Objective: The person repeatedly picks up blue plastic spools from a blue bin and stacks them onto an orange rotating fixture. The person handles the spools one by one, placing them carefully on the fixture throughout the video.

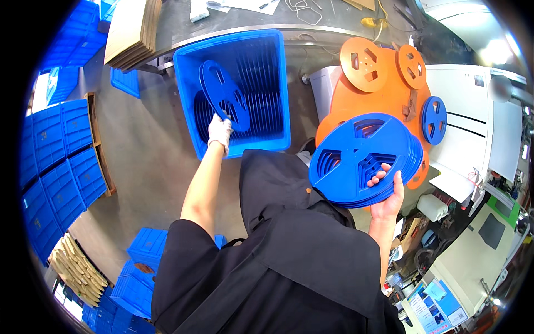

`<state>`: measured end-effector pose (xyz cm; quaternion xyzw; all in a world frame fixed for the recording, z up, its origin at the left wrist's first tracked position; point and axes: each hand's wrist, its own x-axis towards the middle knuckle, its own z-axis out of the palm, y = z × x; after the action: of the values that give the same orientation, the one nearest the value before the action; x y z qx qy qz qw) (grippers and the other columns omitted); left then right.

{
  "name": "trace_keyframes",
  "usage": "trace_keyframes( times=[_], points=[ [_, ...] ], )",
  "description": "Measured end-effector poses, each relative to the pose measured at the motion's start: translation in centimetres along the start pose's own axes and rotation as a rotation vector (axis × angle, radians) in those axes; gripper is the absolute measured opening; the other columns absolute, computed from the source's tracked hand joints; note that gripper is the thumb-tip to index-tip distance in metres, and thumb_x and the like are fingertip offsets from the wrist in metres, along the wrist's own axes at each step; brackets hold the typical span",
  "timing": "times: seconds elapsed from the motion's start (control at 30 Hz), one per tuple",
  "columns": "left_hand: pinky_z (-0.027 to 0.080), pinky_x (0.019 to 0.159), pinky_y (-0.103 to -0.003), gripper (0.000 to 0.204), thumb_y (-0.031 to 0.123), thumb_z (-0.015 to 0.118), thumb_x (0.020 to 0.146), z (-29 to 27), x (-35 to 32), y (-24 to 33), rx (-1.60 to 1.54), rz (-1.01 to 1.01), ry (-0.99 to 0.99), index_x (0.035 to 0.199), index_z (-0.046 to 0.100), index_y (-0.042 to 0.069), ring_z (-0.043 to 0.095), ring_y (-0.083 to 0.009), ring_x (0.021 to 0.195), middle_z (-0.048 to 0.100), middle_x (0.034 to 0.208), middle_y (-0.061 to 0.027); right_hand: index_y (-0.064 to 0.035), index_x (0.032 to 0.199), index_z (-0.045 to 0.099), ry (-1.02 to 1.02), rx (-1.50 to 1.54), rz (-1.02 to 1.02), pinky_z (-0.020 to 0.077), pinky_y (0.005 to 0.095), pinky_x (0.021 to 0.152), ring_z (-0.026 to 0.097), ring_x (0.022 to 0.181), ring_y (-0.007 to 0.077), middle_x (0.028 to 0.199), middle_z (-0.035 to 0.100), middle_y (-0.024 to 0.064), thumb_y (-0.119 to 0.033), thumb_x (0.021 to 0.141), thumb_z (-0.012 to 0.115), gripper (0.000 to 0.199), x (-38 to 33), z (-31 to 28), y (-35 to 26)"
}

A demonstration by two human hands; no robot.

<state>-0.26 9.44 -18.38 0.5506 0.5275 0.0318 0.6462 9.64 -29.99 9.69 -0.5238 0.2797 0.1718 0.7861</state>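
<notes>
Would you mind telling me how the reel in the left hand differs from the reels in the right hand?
The left hand, gloved, grips a single blue reel standing on edge inside the blue crate; the bare right hand carries a stack of blue reels outside the crate, tilted face-up beside an orange machine panel. Both are blue spoked plastic discs.
</notes>
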Motion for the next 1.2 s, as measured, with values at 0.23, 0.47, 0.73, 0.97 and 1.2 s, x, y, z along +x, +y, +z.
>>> trace_keyframes(
  times=[0.23, 0.47, 0.73, 0.97, 1.2],
  points=[
    [0.048, 0.062, -0.029, 0.022, 0.005, 0.052, 0.089, 2.2, 6.2, -2.3, 0.266, 0.115, -0.051, 0.109, 0.060, 0.008, 0.057, -0.0121, 0.068, 0.062, 0.085, -0.0018, 0.0000, 0.114, 0.054, 0.033, 0.015, -0.017, 0.0485, 0.0343, 0.069, 0.057, 0.072, 0.0182, 0.082, 0.061, 0.0076, -0.037, 0.096, 0.051, 0.041, -0.8, -1.0, -0.1],
    [0.041, 0.100, -0.037, 0.061, 0.012, 0.059, 0.088, 3.5, 2.3, 1.6, 0.650, -0.067, -0.154, 0.144, 0.034, 0.010, 0.052, -0.0303, 0.121, 0.053, 0.132, -0.0164, -0.0039, 0.105, 0.056, -0.067, 0.163, -0.080, 0.0368, 0.0285, 0.055, 0.042, 0.057, 0.0112, 0.064, 0.042, -0.0003, -0.049, 0.094, 0.051, 0.046, -1.5, -2.6, 0.8],
    [0.034, 0.110, -0.036, 0.061, 0.023, 0.060, 0.090, 8.2, -3.8, 1.0, 0.662, 0.769, -0.346, 0.143, 0.036, 0.005, 0.040, -0.0352, 0.132, 0.041, 0.144, -0.0189, -0.0080, 0.095, 0.048, -0.351, 0.323, -0.129, 0.0308, 0.0247, 0.045, 0.034, 0.043, 0.0074, 0.054, 0.034, -0.0048, -0.054, 0.087, 0.061, 0.049, -2.7, -4.0, -1.1],
    [0.023, 0.114, -0.048, 0.062, 0.033, 0.056, 0.083, 17.4, -20.2, 11.4, 0.721, 1.192, -0.693, 0.135, 0.044, 0.000, 0.034, -0.0395, 0.135, 0.040, 0.142, -0.0242, -0.0116, 0.088, 0.048, -0.530, 0.349, 0.005, 0.0315, 0.0234, 0.043, 0.033, 0.039, 0.0059, 0.050, 0.034, -0.0067, -0.062, 0.081, 0.062, 0.052, -2.0, -2.4, 0.3],
    [0.028, 0.113, -0.041, 0.056, 0.026, 0.054, 0.087, 17.4, -17.0, 8.1, 0.706, 0.991, -0.730, 0.134, 0.044, -0.002, 0.037, -0.0391, 0.133, 0.042, 0.140, -0.0247, -0.0097, 0.090, 0.046, -0.541, 0.331, 0.019, 0.0320, 0.0235, 0.047, 0.035, 0.042, 0.0065, 0.052, 0.036, -0.0053, -0.056, 0.086, 0.061, 0.049, -2.2, -1.0, 0.4]
  ],
)
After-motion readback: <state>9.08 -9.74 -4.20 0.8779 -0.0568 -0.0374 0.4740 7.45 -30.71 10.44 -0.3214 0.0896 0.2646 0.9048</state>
